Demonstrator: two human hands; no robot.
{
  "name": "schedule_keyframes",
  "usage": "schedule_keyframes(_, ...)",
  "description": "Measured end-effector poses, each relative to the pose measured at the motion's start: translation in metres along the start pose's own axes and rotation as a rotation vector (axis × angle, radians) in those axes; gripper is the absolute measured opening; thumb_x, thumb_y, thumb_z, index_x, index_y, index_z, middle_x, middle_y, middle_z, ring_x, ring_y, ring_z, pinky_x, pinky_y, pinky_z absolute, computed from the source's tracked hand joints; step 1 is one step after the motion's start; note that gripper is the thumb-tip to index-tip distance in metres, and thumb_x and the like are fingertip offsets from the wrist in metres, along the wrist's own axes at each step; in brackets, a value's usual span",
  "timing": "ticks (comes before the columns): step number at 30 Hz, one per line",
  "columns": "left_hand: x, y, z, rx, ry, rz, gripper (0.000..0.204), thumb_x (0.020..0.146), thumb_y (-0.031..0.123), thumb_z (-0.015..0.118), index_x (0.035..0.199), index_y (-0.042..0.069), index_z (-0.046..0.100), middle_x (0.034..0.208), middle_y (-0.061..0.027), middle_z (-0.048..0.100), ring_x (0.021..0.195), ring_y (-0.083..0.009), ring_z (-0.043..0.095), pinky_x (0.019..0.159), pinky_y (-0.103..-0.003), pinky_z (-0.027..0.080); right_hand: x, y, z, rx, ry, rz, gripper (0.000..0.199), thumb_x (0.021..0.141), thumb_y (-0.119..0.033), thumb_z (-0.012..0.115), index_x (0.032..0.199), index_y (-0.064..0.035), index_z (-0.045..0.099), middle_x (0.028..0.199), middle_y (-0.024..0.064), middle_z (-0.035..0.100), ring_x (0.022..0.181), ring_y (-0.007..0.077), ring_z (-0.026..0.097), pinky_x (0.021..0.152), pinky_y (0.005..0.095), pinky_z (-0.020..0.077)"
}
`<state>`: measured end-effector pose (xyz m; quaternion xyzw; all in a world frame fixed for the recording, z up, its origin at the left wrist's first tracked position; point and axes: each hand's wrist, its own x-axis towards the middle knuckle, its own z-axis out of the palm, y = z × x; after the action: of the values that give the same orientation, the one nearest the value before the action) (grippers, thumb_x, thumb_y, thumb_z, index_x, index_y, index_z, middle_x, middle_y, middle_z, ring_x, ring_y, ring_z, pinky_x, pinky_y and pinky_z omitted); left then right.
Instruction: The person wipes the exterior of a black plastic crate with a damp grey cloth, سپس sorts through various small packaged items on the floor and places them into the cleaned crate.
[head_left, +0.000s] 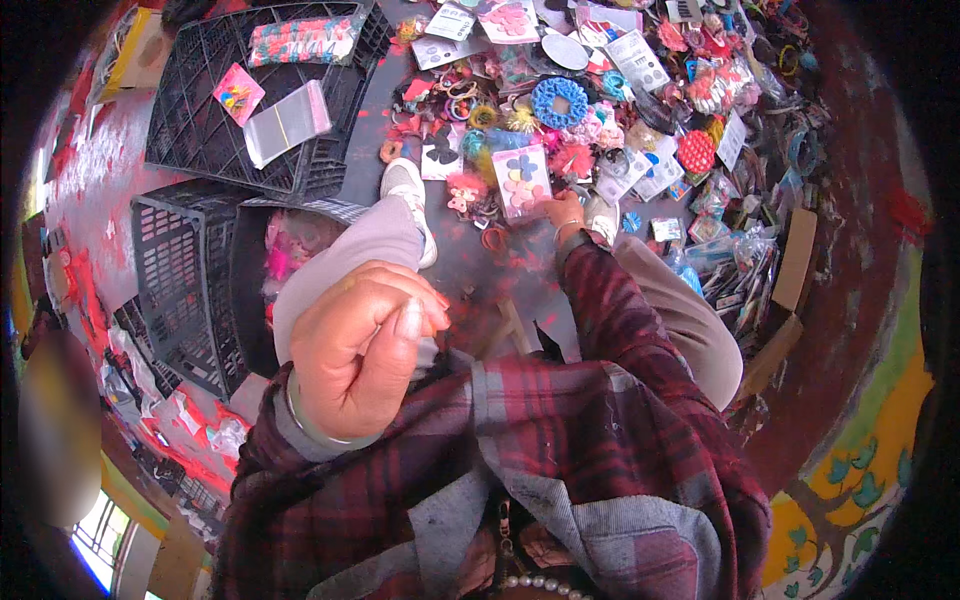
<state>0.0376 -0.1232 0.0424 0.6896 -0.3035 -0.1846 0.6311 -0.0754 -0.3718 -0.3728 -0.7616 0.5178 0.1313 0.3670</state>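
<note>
Big pile point(573, 135) crowding the card point(522, 182), shoes point(407, 187) flanking it, crates point(180, 275) off left. Card sits just up-left of the right hand point(564, 211), fingers at its corner, can't tell if pinched; left hand point(362, 340) curled, thumb on fingers.

Left hand point(355, 345): raised, curled, thumb against fingers | right hand point(566, 210): at the lower right edge of a pack point(522, 182) with pink and blue pieces | beyond: heap of hair accessories point(625, 130), blue scrunchie point(541, 103) among them | left side: black crate point(190, 130) bearing packets point(288, 122) | shoes point(402, 180): either side of the pack
</note>
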Motion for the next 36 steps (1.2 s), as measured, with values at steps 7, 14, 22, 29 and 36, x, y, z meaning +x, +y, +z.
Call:
schedule_keyframes(7,-0.001,0.004,0.001,0.080,0.026,-0.104,0.014,0.085,0.000,0.043,0.076,-0.005,0.051,0.073,-0.0123,0.057,0.067,-0.0175,0.055,0.064,-0.027,0.044,-0.002,0.023,0.016,0.521,-0.741,0.079,0.022,0.073,-0.017,0.065,0.094,-0.0113,0.059,0.085,0.0010,0.061,0.076,0.0145,0.057,0.064,0.0305,0.0450)
schedule_keyframes(14,-0.002,-0.012,-0.006,-0.079,0.321,-0.272,0.017,0.090,0.011,0.040,0.086,-0.002,0.050,0.084,-0.0120,0.057,0.080,-0.0178,0.053,0.078,-0.030,0.041,-0.086,-0.138,-0.058,1.230,-0.910,-0.184,0.025,0.082,-0.009,0.055,0.106,-0.0014,0.053,0.095,0.0063,0.058,0.077,0.0155,0.058,0.069,0.0289,0.0489)
schedule_keyframes(22,0.010,-0.018,-0.021,-0.555,0.434,-0.197,0.048,0.085,0.011,0.051,0.126,-0.006,0.033,0.124,-0.0147,0.044,0.116,-0.0228,0.042,0.099,-0.038,0.030,-0.204,-0.259,-0.130,1.197,-1.117,-0.594,0.022,0.076,-0.005,0.063,0.096,0.0000,0.056,0.086,0.0043,0.062,0.078,0.0114,0.059,0.071,0.0236,0.0467)
schedule_keyframes(29,0.013,-0.004,-0.015,-0.645,0.382,-0.246,0.048,0.086,0.010,0.050,0.129,-0.002,0.032,0.130,-0.0131,0.040,0.121,-0.0257,0.037,0.103,-0.043,0.027,-0.199,-0.278,-0.205,0.660,-1.057,-0.956,0.018,0.076,-0.005,0.062,0.092,0.0010,0.057,0.082,0.0036,0.062,0.076,0.0103,0.059,0.069,0.0230,0.0477)
schedule_keyframes(36,0.069,-0.001,0.029,-0.939,0.236,-0.215,0.043,0.087,0.017,0.051,0.125,0.000,0.038,0.123,-0.0134,0.046,0.114,-0.0266,0.044,0.099,-0.043,0.032,-0.173,-0.267,-0.289,0.519,-0.979,-0.997,0.025,0.081,-0.013,0.059,0.100,0.0026,0.057,0.087,0.0036,0.062,0.082,0.0100,0.058,0.077,0.0249,0.0461)
